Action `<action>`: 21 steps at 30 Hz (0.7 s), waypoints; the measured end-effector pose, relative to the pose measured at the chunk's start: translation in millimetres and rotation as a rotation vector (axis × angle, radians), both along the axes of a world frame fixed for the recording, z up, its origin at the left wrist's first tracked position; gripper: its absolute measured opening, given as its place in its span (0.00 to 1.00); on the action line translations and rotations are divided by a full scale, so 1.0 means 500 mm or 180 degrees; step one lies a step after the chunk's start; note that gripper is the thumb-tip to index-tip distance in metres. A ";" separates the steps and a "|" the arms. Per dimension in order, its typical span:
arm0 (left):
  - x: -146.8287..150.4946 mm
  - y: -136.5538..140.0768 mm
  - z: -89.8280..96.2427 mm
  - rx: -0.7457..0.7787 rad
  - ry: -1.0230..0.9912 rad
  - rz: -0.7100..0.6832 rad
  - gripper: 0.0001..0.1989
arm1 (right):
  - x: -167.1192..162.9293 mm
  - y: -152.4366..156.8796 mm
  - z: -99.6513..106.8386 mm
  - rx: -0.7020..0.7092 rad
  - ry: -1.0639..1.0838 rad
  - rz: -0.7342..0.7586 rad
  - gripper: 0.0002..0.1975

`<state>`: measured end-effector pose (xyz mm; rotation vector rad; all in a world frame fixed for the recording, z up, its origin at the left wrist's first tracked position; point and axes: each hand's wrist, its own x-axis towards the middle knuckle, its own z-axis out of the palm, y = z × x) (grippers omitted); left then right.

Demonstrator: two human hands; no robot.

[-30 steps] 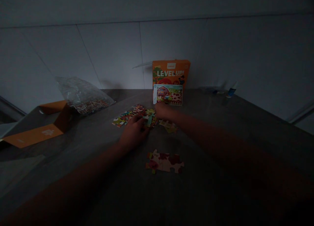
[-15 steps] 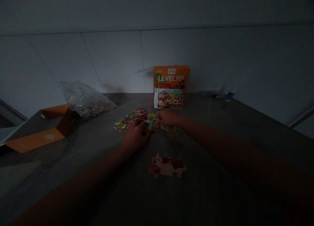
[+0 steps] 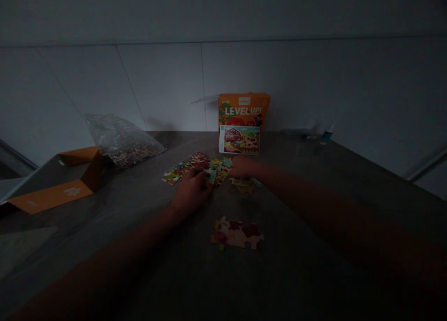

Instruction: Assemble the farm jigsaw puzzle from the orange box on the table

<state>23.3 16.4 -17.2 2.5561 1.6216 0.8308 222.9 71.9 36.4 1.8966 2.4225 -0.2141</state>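
Observation:
A heap of colourful jigsaw puzzle pieces [image 3: 221, 174] lies mid-table in dim light. My left hand [image 3: 193, 187] rests at its near left edge, with the thumb apart from the bent fingers and nothing seen in its grip. At the heap's right side, my right hand [image 3: 241, 166] is closed with the fingertips down among the pieces; whatever it may hold is hidden. Several loose pieces [image 3: 243, 187] lie just below that hand. Nearer to me sits a joined section of puzzle [image 3: 238, 233] showing a white and brown cow with a pink muzzle.
An orange "LEVEL UP!" box [image 3: 244, 104] stands against the wall, with a farm picture card [image 3: 239, 140] leaning on it. To the left are a clear plastic bag of pieces [image 3: 122, 142] and an open orange box tray [image 3: 52, 197]. A small blue-labelled bottle [image 3: 326, 135] stands back right.
My right hand has shifted slightly right along the heap, uncovering a pale green piece beside it. My left hand has barely moved.

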 end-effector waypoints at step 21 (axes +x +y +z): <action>0.012 -0.023 0.019 0.0011 0.0414 -0.0069 0.19 | 0.100 -0.142 -0.057 0.1429 0.2553 -0.0538 0.08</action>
